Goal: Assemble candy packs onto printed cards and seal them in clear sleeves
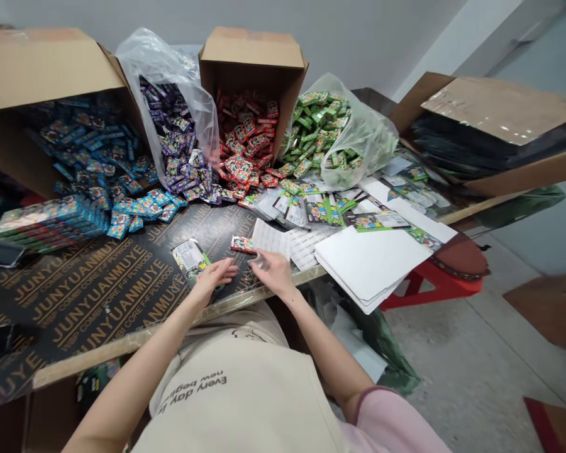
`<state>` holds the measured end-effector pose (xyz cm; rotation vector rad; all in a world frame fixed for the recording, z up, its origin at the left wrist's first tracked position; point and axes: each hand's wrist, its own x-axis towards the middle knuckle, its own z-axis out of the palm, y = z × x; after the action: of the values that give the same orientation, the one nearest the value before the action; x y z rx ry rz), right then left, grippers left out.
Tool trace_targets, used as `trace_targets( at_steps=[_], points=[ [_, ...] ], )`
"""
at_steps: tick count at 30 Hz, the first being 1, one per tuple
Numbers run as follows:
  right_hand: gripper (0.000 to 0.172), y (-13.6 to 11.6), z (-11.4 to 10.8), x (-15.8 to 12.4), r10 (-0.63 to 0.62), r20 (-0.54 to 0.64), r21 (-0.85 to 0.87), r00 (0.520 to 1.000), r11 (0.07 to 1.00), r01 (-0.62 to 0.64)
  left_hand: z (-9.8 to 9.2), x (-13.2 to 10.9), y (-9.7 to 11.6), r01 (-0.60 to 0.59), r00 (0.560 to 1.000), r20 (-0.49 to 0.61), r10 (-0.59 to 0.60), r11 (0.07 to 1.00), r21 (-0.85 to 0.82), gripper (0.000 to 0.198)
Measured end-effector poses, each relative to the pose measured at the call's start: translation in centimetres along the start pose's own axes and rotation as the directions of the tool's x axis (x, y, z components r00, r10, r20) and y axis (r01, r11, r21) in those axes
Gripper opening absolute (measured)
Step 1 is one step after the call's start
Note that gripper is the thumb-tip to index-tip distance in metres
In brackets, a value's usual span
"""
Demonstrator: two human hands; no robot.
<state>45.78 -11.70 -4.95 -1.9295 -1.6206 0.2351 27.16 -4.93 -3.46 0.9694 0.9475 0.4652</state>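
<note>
While the left hand (218, 274) rests its outstretched, unclenched fingers over the lower edge of a flat green-and-black printed packet with a white label (187, 253), the right hand (276, 272) curls near a white sheet with rows of small print (266, 236); whether it grips anything I cannot tell. A small red rectangular packet with multicoloured print (242, 243) lies on the black plywood board with gold lettering (122, 277), just beyond the right fingertips. Behind it, similar red packets (245, 148) spill from a brown cardboard box (252, 45).
</note>
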Motion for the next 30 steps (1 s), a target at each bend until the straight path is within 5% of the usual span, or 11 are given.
trace_targets(
  at_steps=[4,9,13,16,21,26,30],
  points=[
    [0.038,-2.5,0.1,-1.4,-0.317,0.098,0.216,0.943,0.932,0.291,1.8,1.0,-0.7,0.061,0.998,0.012,-0.06,0.979,-0.196,0.042],
    [0.056,-0.5,-0.9,-0.7,0.094,-0.104,0.375,0.99,0.926,-0.049,0.5,0.9,0.4,0.019,0.994,-0.096,-0.05,0.952,-0.305,0.029],
    [0.078,0.2,-0.8,0.0,0.106,0.226,0.743,0.968,0.624,-0.241,-0.8,0.2,1.7,-0.004,0.995,-0.094,-0.026,0.951,-0.308,0.028],
    [0.078,-0.3,-0.5,0.1,0.093,0.281,0.821,0.955,0.493,-0.289,-0.8,-0.4,2.0,-0.033,0.992,-0.126,-0.002,0.962,-0.271,0.042],
    [0.05,0.9,-0.9,0.4,0.195,0.2,0.853,0.96,0.447,-0.268,1.3,-1.1,2.2,-0.234,0.957,-0.199,0.209,0.966,-0.107,0.105],
    [0.034,3.4,-3.4,0.1,0.245,0.249,0.883,0.937,0.34,-0.323,4.3,0.0,3.0,-0.198,0.971,-0.139,0.195,0.98,-0.01,0.047],
    [0.039,4.7,-6.4,-0.9,0.297,0.262,0.873,0.918,0.332,-0.356,6.9,0.7,3.4,-0.254,0.951,-0.166,0.259,0.966,0.053,0.037]
  ],
)
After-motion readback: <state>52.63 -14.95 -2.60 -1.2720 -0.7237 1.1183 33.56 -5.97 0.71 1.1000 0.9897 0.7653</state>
